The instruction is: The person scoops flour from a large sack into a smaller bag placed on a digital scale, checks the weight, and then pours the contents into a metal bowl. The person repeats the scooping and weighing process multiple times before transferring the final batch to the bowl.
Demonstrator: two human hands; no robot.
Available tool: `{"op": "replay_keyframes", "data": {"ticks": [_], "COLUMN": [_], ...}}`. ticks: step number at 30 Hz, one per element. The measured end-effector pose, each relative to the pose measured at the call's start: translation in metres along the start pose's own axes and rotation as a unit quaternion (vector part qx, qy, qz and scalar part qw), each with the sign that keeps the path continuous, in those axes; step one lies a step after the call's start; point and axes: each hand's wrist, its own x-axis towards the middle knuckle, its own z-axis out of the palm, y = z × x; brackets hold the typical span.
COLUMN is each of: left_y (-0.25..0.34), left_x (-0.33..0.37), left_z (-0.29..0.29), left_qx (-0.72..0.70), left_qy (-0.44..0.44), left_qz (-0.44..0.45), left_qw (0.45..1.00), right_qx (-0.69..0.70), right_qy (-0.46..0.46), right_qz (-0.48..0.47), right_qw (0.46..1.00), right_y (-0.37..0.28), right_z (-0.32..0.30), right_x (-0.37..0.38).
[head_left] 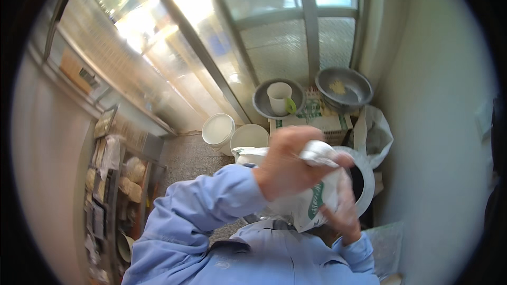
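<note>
Overhead, left hand (288, 161) clenched on white sack (311, 200), right hand (343, 208) gripping beneath.

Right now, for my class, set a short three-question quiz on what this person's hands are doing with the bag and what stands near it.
1. True or false: both hands hold the white bag.
2. What stands in the grey bowl near the window? A) a white cup B) a red bottle C) a spoon
3. Fill in: the bag is held above a white ____.

Key
1. True: the left hand grips the bag's top, and the right hand holds its side lower down.
2. A: a white cup with a green handle stands in it.
3. Bucket: the white bucket with a dark inside sits just behind the bag.
</note>
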Motion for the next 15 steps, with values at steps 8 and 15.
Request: {"op": "replay_keyframes", "data": {"ticks": [8, 15], "left_y": [0.009, -0.022], "left_x": [-0.013, -0.009], "left_z": [0.027, 0.016], "left_qx": [0.215, 0.096], "left_qy": [-0.178, -0.2], "left_qz": [0.13, 0.199], "left_qw": [0.951, 0.955], "right_qx": [0.066, 0.293], "right_qy": [-0.031, 0.139], "right_qz": [-0.08, -0.013], "right_qw": [0.994, 0.946], "right_y": [-0.065, -0.023], "right_z": [0.076, 0.084], "right_x": [0.033, 0.038]}}
